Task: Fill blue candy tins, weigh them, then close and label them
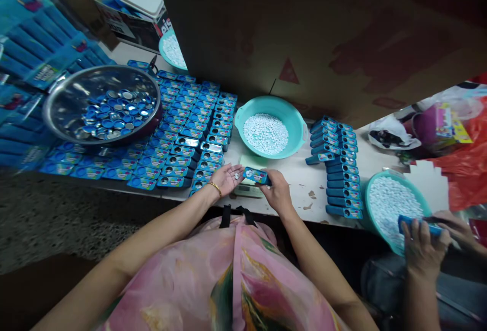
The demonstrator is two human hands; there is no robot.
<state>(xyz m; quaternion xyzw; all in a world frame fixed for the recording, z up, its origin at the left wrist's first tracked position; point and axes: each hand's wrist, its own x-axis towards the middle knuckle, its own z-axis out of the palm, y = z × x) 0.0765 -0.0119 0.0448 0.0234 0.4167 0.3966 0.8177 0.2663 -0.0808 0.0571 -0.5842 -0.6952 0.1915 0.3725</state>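
Observation:
My left hand point(227, 180) is turned palm up near the table's front edge. Its fingers are stretched out, and a few small white pellets point(236, 175) lie by the fingertips. Beside it, my right hand point(279, 192) grips a blue box point(254, 174) with a printed label, tilted toward the left palm. White shows in the round opening at the box's left end. Partly hidden under both hands is a pale green scale point(247, 190). Just beyond them stands a turquoise basin point(300, 135) with white pellets point(266, 133) in it.
Left, a steel bowl point(51, 112) of blue and silver caps stands by rows of blue boxes point(182, 151). More boxes point(343, 189) line up at right. A co-worker's hands point(426, 250) hold a box over another basin point(367, 199). Cardboard point(304, 31) blocks the back.

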